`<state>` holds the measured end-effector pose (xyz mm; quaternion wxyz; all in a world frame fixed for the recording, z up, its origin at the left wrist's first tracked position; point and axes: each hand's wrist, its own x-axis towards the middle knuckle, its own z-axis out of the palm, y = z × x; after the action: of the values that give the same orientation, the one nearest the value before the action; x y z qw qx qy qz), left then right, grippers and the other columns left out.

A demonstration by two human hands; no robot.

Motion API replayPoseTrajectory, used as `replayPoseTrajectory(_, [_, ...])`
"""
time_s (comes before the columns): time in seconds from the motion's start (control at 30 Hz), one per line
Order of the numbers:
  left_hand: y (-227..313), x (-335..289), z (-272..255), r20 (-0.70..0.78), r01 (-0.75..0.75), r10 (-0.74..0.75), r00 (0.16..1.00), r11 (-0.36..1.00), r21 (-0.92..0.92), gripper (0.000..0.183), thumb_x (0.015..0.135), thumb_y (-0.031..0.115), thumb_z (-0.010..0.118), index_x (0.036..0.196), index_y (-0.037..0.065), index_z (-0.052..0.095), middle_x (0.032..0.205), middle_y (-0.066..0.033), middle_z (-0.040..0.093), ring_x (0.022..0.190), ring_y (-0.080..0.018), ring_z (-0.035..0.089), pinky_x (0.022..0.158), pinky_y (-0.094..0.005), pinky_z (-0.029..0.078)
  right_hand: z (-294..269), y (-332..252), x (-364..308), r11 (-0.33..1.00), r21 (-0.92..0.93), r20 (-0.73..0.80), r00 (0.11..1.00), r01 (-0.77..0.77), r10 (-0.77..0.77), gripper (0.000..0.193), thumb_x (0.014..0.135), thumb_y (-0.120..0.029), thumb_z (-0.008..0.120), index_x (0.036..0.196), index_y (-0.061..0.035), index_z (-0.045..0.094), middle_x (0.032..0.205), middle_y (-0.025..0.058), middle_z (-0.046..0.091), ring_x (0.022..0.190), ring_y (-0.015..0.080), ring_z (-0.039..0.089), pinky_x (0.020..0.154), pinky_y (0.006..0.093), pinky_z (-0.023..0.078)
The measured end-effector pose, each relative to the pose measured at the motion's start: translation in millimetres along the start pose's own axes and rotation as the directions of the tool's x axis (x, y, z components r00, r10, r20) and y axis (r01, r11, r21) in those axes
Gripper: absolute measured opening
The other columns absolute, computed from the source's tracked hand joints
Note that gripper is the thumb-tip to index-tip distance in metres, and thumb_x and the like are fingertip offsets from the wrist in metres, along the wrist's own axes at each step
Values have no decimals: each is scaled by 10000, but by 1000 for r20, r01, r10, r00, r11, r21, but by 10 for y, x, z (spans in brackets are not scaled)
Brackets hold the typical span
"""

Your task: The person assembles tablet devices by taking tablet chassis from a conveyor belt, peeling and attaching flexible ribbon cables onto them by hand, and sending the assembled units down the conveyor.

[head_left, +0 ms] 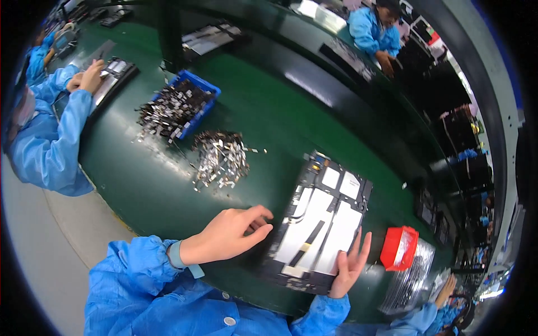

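Note:
An opened tablet (pixel 320 224), its black frame and silver battery panels showing, is tilted in front of me over the green table. My right hand (pixel 348 267) grips its lower right edge, the thumb on the face and the other fingers along the side. To the left of the tablet is my left hand (pixel 230 232), holding nothing, its thumb and index finger apart and the other fingers curled. A teal band circles that wrist. Beyond my left hand lies a loose pile of small flex cables and metal pieces (pixel 223 159).
Behind the pile, a blue bin (pixel 208 89) overflows with similar small parts. A red box (pixel 399 249) and a stack of thin clear strips (pixel 408 283) lie on the right. Another tablet (pixel 210 40) rests by a dark post. Co-workers in blue sleeves (pixel 70 126) work around the table.

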<state>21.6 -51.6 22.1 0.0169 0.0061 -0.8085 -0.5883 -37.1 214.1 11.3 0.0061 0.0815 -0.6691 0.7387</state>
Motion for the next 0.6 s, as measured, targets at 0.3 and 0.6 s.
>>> replayPoseTrajectory(0.3, [-471,494,-694,-158,-72,518,841,396,915,222,706,66,635,924,25,644,1029,-82,630,981,-252,574,814,-366,464,-170,868,2062,987,160,-154,988,22,2,617,905,39,536,1468,-108,333,1540,141,265,1254,200,447,975,277,408])
replayPoseTrajectory(0.6, [-699,704,-566,-42,-92,481,876,252,963,12,734,101,584,743,95,589,771,-44,579,842,-215,558,728,-344,436,193,1044,2862,962,-238,-233,970,-131,74,584,838,22,592,1390,-74,428,1403,168,441,1244,267,462,1062,356,335])
